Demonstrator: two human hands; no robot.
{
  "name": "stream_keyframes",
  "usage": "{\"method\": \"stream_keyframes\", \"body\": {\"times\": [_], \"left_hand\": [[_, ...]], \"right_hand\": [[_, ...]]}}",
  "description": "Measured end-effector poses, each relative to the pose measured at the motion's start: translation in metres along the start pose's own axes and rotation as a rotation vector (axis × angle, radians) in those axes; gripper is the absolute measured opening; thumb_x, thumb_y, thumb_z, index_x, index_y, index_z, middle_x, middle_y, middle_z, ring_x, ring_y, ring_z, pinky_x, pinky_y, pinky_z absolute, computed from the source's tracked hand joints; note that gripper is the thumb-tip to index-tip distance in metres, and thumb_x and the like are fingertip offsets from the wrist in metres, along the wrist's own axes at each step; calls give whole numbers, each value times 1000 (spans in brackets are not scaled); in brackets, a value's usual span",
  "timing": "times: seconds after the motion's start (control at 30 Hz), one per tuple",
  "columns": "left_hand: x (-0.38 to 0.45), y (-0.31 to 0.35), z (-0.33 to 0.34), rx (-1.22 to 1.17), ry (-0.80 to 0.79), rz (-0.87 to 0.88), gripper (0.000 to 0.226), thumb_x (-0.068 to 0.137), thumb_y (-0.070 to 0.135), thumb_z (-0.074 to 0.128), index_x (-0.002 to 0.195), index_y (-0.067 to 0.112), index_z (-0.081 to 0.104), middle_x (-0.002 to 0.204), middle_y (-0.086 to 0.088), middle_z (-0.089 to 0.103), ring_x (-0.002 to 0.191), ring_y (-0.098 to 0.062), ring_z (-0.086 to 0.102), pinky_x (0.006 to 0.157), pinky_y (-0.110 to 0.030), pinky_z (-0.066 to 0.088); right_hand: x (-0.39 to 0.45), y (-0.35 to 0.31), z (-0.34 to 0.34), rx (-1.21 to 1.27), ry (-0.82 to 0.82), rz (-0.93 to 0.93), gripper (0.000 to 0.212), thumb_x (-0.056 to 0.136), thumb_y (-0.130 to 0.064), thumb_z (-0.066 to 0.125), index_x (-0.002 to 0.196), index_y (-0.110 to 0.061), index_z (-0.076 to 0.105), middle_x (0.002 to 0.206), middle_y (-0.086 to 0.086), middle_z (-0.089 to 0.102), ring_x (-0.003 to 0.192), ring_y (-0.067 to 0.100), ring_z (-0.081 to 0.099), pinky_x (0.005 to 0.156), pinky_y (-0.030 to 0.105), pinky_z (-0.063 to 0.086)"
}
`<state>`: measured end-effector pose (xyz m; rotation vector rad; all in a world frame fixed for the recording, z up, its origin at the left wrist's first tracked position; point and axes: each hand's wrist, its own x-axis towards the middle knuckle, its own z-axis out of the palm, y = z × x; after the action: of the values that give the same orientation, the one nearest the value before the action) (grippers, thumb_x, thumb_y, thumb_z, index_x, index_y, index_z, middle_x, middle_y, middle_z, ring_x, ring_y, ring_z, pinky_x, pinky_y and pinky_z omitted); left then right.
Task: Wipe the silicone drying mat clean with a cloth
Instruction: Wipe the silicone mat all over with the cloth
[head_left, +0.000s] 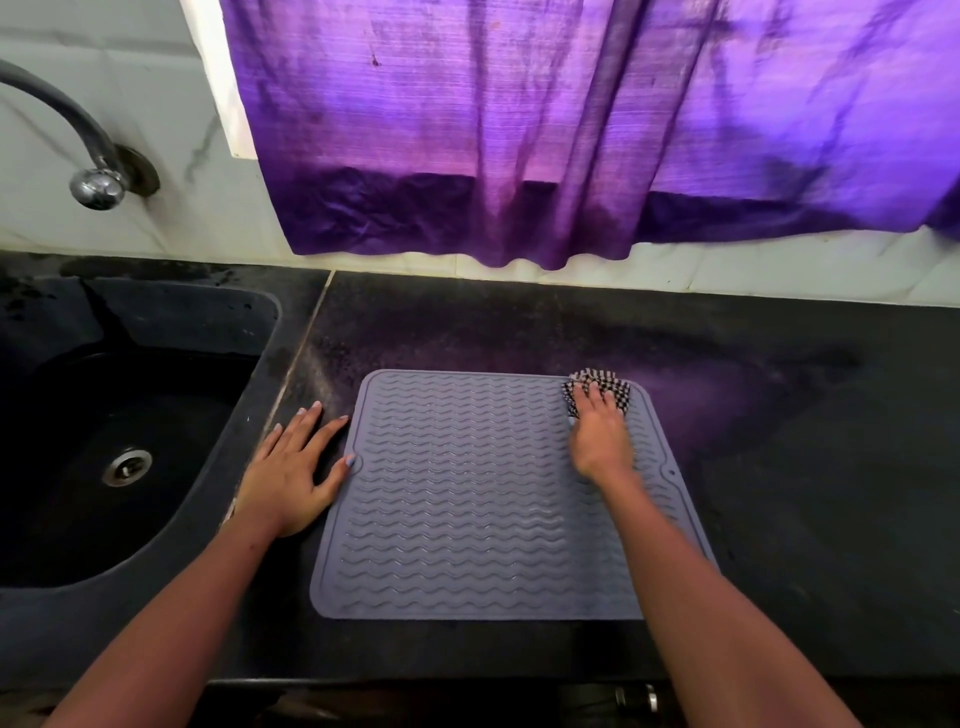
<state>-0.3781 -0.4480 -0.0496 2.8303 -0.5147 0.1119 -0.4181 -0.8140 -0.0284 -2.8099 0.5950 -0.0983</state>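
A grey silicone drying mat (467, 493) with wavy ridges lies flat on the black counter, in the middle of the view. My right hand (600, 439) presses a black-and-white checked cloth (605, 387) onto the mat's far right corner, fingers laid over it. Most of the cloth is hidden under the hand. My left hand (293, 473) rests flat on the counter just left of the mat, fingers spread, with the thumb tip touching the mat's left edge.
A black sink (130, 415) with a metal drain (127, 466) sits at the left, a tap (96, 184) on the wall above it. A purple curtain (571, 130) hangs over the back wall. Black counter (805, 441) stretches to the right of the mat.
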Motion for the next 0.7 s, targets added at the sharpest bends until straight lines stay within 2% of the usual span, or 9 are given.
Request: {"method": "stream_keyframes", "body": {"times": [0.13,0.2,0.23,0.3,0.37,0.43,0.5,0.6,0.7], "left_hand": [[0,0,0,7,-1,-2,77,80,68,10,145,32,28,156,-2,19,144,-17,14,117,-34,5],[0,0,0,5,2,-1,77,80,69,10,145,32,28,156,-2,19,144,-17,14,117,-34,5],[0,1,-1,4,4,1,77,79,69,10,145,32,28,156,-2,19,144,-16,14,117,-34,6],[0,0,-1,-1,4,2,77,79,69,10,144,32,29,156,-2,20,144,-16,14,117,-34,6],[0,0,-1,-8,6,2,77,79,69,11,144,32,30,156,-2,20,144,-16,15,117,-34,6],[-1,0,0,-15,11,4,76,79,68,12,144,32,31,155,-3,21,144,-17,16,117,-34,7],[-1,0,-1,-15,12,6,76,80,68,13,143,31,32,155,-3,22,144,-17,17,117,-34,8],[0,0,0,-11,16,6,75,80,68,14,143,31,33,155,-3,23,143,-18,18,117,-35,8],[0,-1,2,0,18,7,75,81,67,14,143,30,33,155,-4,23,143,-19,19,117,-36,9]], "right_hand": [[6,3,-6,-69,-43,-60,62,95,-10,43,149,-18,15,158,4,10,146,24,9,120,37,12],[13,8,-10,41,-85,-65,59,94,-5,43,148,-18,24,157,5,19,144,25,17,118,37,18],[19,13,-13,203,-102,-32,55,94,-3,44,145,-18,32,152,6,31,139,24,29,115,35,26],[24,20,-27,704,-87,156,44,95,-4,45,137,-17,48,129,8,57,112,21,53,96,31,42],[28,26,-43,1137,60,361,38,96,-6,43,132,-14,52,126,12,60,103,20,56,94,35,45],[29,29,-52,988,194,383,39,96,-7,43,134,-14,50,133,13,55,115,25,55,100,33,41],[20,31,-52,546,211,255,44,94,-5,44,137,-16,47,139,15,49,125,32,48,102,33,38],[6,38,-25,68,78,-5,55,92,-3,43,145,-14,33,152,13,30,139,32,28,114,38,24],[6,43,-12,-50,6,-15,62,93,-11,44,149,-16,19,157,8,15,145,27,13,119,38,14]]}}
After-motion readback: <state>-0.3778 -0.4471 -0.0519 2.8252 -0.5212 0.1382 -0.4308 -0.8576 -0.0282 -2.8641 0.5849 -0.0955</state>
